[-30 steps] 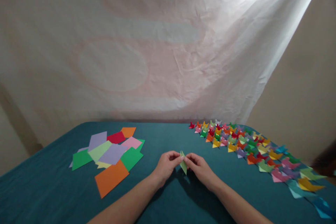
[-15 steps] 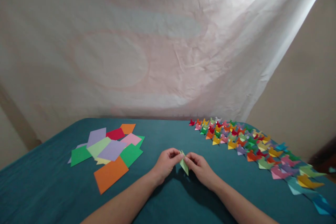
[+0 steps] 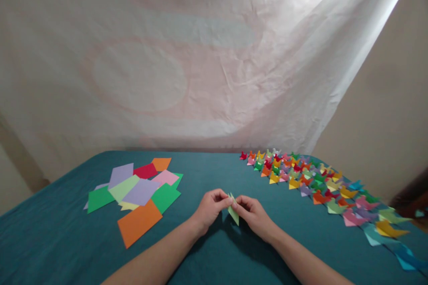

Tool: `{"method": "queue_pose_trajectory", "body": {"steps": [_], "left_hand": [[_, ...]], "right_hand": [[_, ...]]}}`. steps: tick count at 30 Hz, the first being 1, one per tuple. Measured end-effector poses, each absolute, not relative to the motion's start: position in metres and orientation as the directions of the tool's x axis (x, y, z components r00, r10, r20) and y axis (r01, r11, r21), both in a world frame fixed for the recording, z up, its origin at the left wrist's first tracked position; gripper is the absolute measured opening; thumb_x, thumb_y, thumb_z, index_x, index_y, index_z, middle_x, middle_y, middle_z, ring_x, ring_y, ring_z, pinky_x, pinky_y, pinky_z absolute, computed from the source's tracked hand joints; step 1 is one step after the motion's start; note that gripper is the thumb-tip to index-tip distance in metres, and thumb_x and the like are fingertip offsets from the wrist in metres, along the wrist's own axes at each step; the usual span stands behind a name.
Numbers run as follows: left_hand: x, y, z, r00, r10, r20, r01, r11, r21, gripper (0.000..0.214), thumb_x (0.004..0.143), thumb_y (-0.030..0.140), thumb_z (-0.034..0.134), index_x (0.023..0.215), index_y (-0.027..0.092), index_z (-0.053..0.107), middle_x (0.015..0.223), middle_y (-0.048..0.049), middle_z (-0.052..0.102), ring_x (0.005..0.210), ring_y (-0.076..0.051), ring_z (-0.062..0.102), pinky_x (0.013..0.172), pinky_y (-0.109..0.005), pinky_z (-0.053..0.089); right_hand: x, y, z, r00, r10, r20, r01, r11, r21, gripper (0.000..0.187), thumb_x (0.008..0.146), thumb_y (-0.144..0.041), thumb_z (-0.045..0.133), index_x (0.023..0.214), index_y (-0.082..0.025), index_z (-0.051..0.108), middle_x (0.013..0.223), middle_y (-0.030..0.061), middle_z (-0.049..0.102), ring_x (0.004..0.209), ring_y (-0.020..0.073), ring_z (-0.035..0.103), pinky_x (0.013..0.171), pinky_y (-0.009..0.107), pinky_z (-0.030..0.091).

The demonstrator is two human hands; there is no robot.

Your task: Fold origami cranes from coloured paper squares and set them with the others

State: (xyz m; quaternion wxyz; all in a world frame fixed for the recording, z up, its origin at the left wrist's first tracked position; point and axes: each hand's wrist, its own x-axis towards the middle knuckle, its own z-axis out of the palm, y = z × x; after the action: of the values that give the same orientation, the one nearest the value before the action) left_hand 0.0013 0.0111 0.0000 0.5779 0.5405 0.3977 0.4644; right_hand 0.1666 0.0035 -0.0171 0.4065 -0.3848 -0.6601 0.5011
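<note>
Between my two hands is a small piece of folded light green paper (image 3: 234,216), held just above the teal tablecloth with a pointed end hanging down. My left hand (image 3: 211,210) pinches its upper left side between thumb and fingers. On the other side, my right hand (image 3: 251,213) grips the upper part, thumb laid against the paper and fingers curled behind. Two thin tips stick up at the top between the fingertips. The finer folds are too small to make out.
Loose coloured paper sheets, an orange sheet (image 3: 139,223) nearest, overlap on the left of the teal tablecloth (image 3: 203,258). Rows of folded paper birds, such as a pink bird (image 3: 353,217), stand along the right. A pale hanging sheet (image 3: 207,75) closes off the back.
My right thumb and fingers have moved slightly left, closer to my left fingertips on the green paper. The whole view has shifted a little.
</note>
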Motion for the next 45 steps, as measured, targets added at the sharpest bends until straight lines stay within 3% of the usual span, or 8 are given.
{"method": "queue_pose_trajectory", "body": {"steps": [9,45], "left_hand": [[0.0001,0.0125,0.0017,0.293,0.956,0.028,-0.12,0.007,0.993,0.026,0.068,0.036,0.072,0.072,0.013,0.06,0.067,0.0017,0.056,0.065,-0.011,0.049,0.065,-0.021,0.036],[0.0009,0.0157,-0.0041,0.252,0.968,0.001,-0.175,0.044,0.984,0.029,0.065,0.037,0.074,0.061,0.014,0.058,0.06,0.0024,0.055,0.061,-0.011,0.046,0.063,-0.022,0.035]], "right_hand": [[0.1684,0.0039,-0.0159,-0.383,0.919,0.095,0.078,0.135,-0.988,0.041,0.078,-0.056,0.057,0.071,-0.015,0.055,0.059,-0.0038,0.047,0.054,0.0089,0.04,0.053,0.021,0.032],[0.1715,0.008,-0.0183,-0.446,0.888,0.114,0.025,0.14,-0.99,0.034,0.082,-0.045,0.058,0.073,-0.013,0.056,0.06,-0.0039,0.046,0.055,0.0076,0.036,0.053,0.021,0.029]]}}
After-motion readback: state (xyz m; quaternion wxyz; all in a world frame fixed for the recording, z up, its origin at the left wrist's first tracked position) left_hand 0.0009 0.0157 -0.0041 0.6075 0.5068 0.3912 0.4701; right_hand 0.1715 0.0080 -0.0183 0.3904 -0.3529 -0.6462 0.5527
